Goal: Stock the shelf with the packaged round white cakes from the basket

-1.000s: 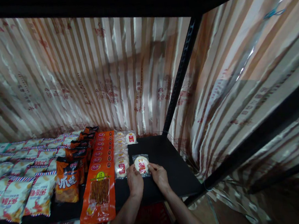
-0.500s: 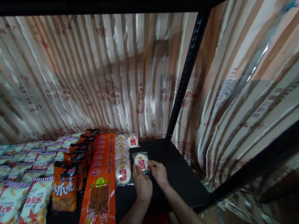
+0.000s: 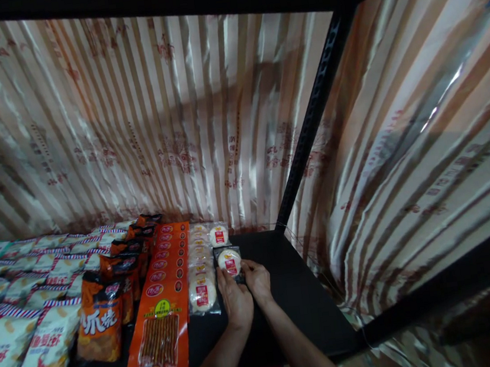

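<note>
A clear packet with a round white rice cracker [image 3: 229, 262] and a red label is between my two hands, over the black shelf. My left hand [image 3: 236, 297] grips its lower left edge, fingers closed. At its lower right edge, my right hand [image 3: 257, 280] pinches the wrapper. Just behind it lies another rice cracker packet [image 3: 219, 235]. Left of my hands runs an overlapping row of the same rice cracker packets [image 3: 202, 293]. Beside that row lie long orange packets of brown sticks [image 3: 159, 337], overlapping one another.
Orange-and-black snack bags [image 3: 101, 320] and white snack bags [image 3: 46, 345] stand in rows on the left. A black upright post [image 3: 309, 122] rises at the shelf's back right corner. Striped sheeting [image 3: 202, 123] hangs behind. The black shelf [image 3: 299, 296] continues to the right.
Both hands and the rice cracker packet have moved slightly back, closer to the packet behind. The view has shifted a little.
</note>
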Available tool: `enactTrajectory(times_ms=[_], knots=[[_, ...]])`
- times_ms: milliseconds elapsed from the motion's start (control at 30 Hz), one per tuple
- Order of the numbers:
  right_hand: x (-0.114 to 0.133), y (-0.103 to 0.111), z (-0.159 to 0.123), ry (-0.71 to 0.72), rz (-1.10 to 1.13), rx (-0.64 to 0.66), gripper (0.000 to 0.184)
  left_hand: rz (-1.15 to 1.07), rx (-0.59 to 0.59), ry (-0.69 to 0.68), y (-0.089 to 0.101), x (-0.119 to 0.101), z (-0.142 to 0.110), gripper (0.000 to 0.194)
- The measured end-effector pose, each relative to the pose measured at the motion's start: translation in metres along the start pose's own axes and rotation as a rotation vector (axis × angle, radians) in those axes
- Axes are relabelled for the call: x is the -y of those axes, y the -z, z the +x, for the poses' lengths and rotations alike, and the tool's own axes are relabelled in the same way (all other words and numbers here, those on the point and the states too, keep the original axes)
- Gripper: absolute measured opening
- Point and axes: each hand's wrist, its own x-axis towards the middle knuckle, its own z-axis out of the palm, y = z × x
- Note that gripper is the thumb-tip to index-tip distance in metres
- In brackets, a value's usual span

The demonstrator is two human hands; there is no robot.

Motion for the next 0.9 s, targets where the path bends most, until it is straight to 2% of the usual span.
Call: enactTrajectory(times_ms=[300, 533, 700, 900], knots=[[0.009, -0.009, 0.015, -0.059, 0.025, -0.019, 0.033, 0.122, 0.054, -0.022, -0.002, -0.006, 0.019, 0.057], [0.007, -0.022, 0.031, -0.021, 0.041, -0.052, 0.032, 0.235, 0.128, -0.039, -0.001, -0.009, 0.028, 0.055], [0.005, -0.028, 0.039, -0.021, 0.016, -0.115, 0.030, 0.225, 0.121, -0.043, -0.005, -0.005, 0.034, 0.056], [0.009, -0.032, 0.046, -0.040, 0.010, -0.076, 0.032, 0.220, 0.094, -0.078, -0.011, 0.000, 0.039, 0.057]])
